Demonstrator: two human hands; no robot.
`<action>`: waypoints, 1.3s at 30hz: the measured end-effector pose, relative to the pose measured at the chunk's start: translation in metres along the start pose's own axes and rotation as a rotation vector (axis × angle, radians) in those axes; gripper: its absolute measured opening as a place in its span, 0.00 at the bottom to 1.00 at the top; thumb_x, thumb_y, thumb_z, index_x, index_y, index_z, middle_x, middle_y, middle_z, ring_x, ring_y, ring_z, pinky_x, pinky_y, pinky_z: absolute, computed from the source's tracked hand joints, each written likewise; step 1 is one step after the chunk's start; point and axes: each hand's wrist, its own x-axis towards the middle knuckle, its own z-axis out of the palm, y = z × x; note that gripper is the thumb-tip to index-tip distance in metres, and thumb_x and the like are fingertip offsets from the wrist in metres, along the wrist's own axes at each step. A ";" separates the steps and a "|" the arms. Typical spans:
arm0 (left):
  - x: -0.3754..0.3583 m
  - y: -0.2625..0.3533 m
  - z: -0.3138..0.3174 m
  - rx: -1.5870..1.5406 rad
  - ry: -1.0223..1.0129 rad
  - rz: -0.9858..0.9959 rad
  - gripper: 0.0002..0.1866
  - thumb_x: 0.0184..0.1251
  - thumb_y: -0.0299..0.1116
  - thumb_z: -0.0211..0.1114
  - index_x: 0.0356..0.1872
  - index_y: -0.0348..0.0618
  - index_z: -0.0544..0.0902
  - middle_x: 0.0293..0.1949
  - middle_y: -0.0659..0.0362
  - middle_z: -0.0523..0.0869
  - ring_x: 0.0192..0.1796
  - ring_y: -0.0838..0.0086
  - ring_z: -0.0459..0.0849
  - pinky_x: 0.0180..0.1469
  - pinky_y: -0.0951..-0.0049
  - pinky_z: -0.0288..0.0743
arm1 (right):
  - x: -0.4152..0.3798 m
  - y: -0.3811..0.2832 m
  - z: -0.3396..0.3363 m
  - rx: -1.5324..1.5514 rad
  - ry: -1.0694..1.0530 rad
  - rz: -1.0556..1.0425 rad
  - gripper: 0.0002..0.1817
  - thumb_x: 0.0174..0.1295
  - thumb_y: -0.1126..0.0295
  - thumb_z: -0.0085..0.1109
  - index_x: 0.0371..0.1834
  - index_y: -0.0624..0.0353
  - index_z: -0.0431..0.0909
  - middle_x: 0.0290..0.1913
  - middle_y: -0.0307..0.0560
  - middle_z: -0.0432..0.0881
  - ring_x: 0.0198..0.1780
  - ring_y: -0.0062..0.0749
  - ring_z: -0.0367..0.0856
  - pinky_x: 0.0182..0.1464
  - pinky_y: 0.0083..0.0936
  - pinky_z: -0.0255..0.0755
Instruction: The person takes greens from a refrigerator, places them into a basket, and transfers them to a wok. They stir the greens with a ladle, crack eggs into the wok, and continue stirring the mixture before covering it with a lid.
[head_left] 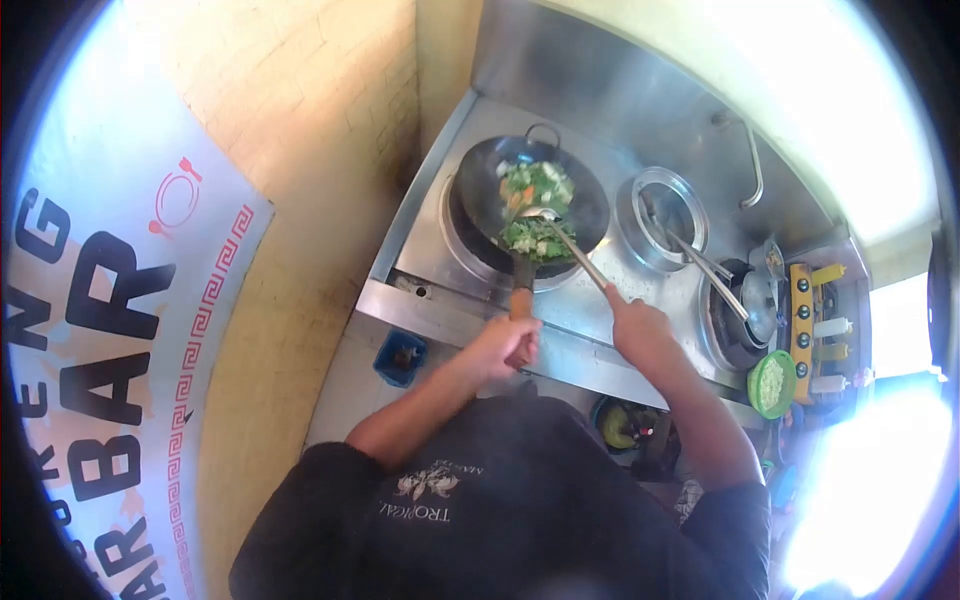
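My left hand is closed around the wooden handle of a dark wok. The wok sits over the left burner of a steel stove. Inside it are chopped green vegetables with some orange and pale pieces. My right hand grips a long-handled ladle, its metal bowl down among the vegetables near the wok's middle. My right forefinger stretches along the ladle's handle. The far end of that handle is hidden in my palm.
Right of the wok is a round steel burner ring with utensils across it. Farther right stand a lidded pot, a green colander of pale shreds and several squeeze bottles. A blue bin is below left. A tap rises behind.
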 end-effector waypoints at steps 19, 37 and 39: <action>-0.127 0.008 0.041 -0.019 -0.194 -0.013 0.09 0.62 0.29 0.61 0.39 0.40 0.71 0.29 0.62 0.74 0.29 0.76 0.76 0.34 0.73 0.71 | -0.064 0.018 -0.055 -0.211 -0.076 -0.102 0.23 0.64 0.73 0.42 0.63 0.46 0.67 0.34 0.56 0.82 0.35 0.48 0.83 0.36 0.44 0.76; 0.012 0.012 -0.042 -0.119 -0.150 -0.001 0.13 0.58 0.23 0.59 0.44 0.42 0.69 0.26 0.60 0.74 0.26 0.73 0.76 0.30 0.69 0.73 | 0.022 0.034 0.034 0.081 0.068 0.080 0.23 0.65 0.69 0.43 0.65 0.39 0.65 0.36 0.57 0.80 0.38 0.53 0.81 0.42 0.46 0.74; 0.026 0.003 -0.053 -0.126 -0.168 -0.018 0.13 0.59 0.23 0.58 0.44 0.42 0.68 0.27 0.60 0.74 0.26 0.72 0.76 0.29 0.67 0.73 | 0.043 0.032 0.064 0.219 0.157 0.108 0.23 0.65 0.68 0.43 0.65 0.41 0.65 0.37 0.59 0.80 0.39 0.54 0.81 0.43 0.47 0.74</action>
